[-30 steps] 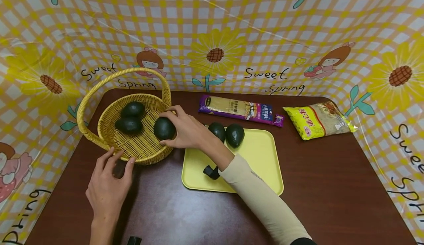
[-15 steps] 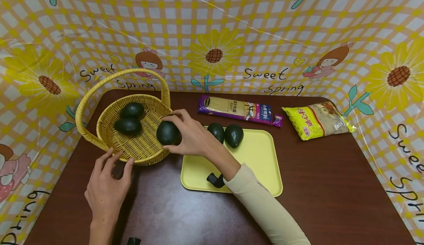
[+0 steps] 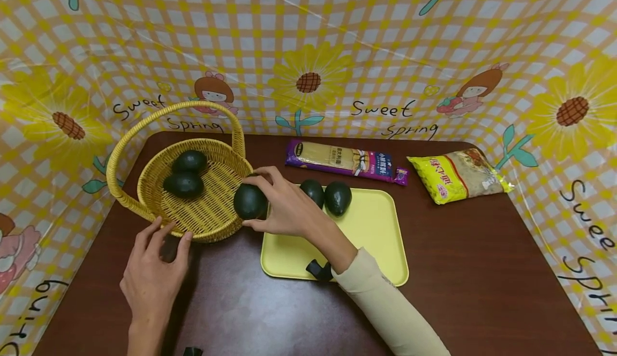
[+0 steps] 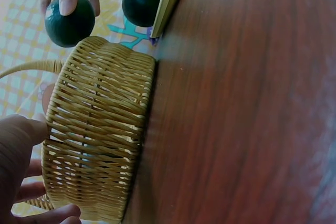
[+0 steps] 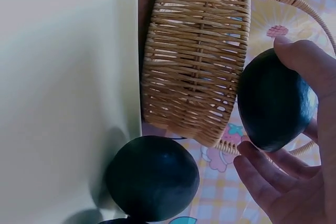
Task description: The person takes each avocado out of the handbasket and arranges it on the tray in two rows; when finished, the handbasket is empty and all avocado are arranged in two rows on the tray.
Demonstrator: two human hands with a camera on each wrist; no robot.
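My right hand [image 3: 294,209] grips a dark green avocado [image 3: 249,202] between thumb and fingers, just over the right rim of the yellow wicker basket [image 3: 212,209]. In the right wrist view the avocado [image 5: 273,100] overlaps the basket's upper edge. Two more avocados [image 3: 183,185] lie inside the basket at its left. At the basket's near rim, my left hand [image 3: 151,270] rests its thumb and fingertips, spread apart with nothing pinched. The left wrist view has the thumb [image 4: 31,129] right at the wicker rim. Two avocados [image 3: 338,198] lie on the pale yellow tray [image 3: 366,238], at its far left.
A purple pasta packet [image 3: 339,159] lies behind the tray. Farther right is a yellow and clear food bag [image 3: 460,175]. The basket's tall arched handle [image 3: 113,168] rises over its left side. A checked cloth [image 3: 308,13] walls in the dark table [image 3: 463,270].
My right hand has carried the avocado rightward and toward me, from inside the basket to over its right rim. The left hand has stayed at the basket's near rim.
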